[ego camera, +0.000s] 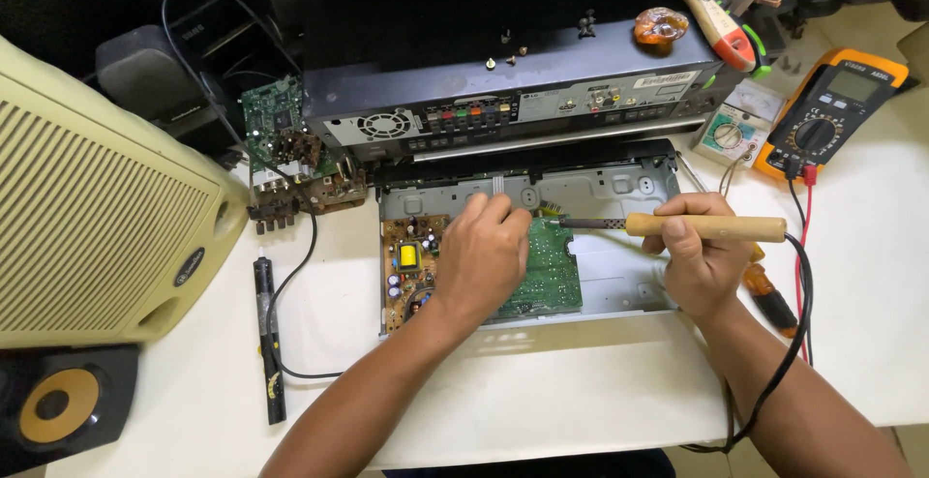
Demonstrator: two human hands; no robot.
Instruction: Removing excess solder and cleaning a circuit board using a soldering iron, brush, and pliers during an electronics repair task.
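Note:
An open metal chassis lies on the white table with a green circuit board and a brown power board inside. My left hand rests over the green board, fingers curled near a white ribbon cable; whether it pinches anything is hidden. My right hand grips a soldering iron by its wooden handle. The iron's tip points left and reaches the green board's top edge beside my left fingers.
A black player unit stands behind the chassis. A cream speaker sits at left, a loose green board beside it. An orange multimeter with leads lies at right. A black desoldering pump lies at front left.

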